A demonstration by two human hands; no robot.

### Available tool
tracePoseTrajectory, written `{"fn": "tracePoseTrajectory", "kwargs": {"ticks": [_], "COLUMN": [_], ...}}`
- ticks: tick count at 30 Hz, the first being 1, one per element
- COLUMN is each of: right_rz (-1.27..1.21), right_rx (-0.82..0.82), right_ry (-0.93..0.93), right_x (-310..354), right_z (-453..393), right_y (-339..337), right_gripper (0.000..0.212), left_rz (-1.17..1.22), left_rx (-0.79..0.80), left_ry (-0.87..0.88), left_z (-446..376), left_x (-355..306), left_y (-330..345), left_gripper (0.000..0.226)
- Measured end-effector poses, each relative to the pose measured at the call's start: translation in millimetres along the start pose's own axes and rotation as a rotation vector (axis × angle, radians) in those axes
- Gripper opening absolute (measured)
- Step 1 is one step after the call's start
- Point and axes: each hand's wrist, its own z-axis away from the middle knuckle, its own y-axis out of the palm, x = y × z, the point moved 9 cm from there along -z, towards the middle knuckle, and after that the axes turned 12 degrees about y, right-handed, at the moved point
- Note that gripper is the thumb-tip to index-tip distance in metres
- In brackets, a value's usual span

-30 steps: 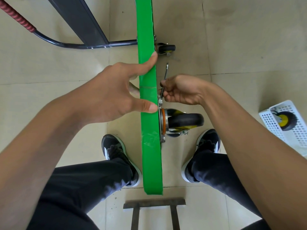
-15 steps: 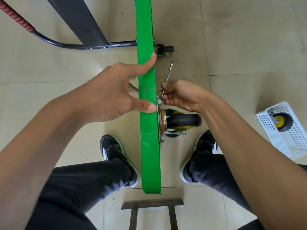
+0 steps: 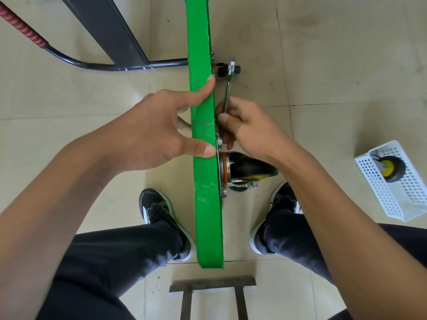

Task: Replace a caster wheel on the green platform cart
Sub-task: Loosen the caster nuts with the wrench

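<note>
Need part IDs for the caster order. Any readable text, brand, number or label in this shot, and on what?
None legible.
Wrench: no stamping readable on its shank or head.
Mounted caster wheel: no markings visible on tyre or plate.
Spare caster wheel in the white basket: no text visible.
Green cart deck: only scuffs, no label.
Shoes: pale marks, not readable as a logo.

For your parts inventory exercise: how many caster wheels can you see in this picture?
3. One caster is mounted on the green cart under the right hand; one further along it; one in the white basket. Others may be hidden.
</note>
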Motion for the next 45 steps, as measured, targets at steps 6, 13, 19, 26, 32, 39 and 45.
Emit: {"fn": "tracePoseTrajectory", "kwargs": {"ticks": [6, 13, 19, 26, 32, 39, 45], "right_rz": [-0.265, -0.461, -0.589, -0.669, -0.622, -0.320, -0.057], "right_rx": [-0.124, 0.085, 0.190, 0.298, 0.305, 0.124, 0.004], "right_ry": [0.096, 0.484, 0.590, 0.690, 0.643, 0.311, 0.023], "right_x": [-5, -57, -74, -79, -74, -39, -11], "right_z": [-17, -40, -45, -41, -38, -30, -6], "right_y": [-33, -14, 0, 22, 26, 7, 4], "right_gripper": [0.015, 0.012, 0.017, 0.011, 0.015, 0.013, 0.014], "left_rz": [-0.005, 0.000, 0.001, 0.011, 0.027, 0.007, 0.020], "left_rx": [0.014, 0.018, 0.016, 0.014, 0.017, 0.013, -0.003], "left_ry": [0.004, -0.013, -0.014, -0.010, -0.005, 0.001, 0.006], "left_z": [0, 1, 0, 0, 0, 0, 0], "left_x": [0, 1, 1, 2, 2, 0, -1], "left_y": [0, 0, 0, 1, 1, 0, 0], "left_gripper": [0.111, 0.111, 0.112, 0.111, 0.110, 0.110, 0.108]}}
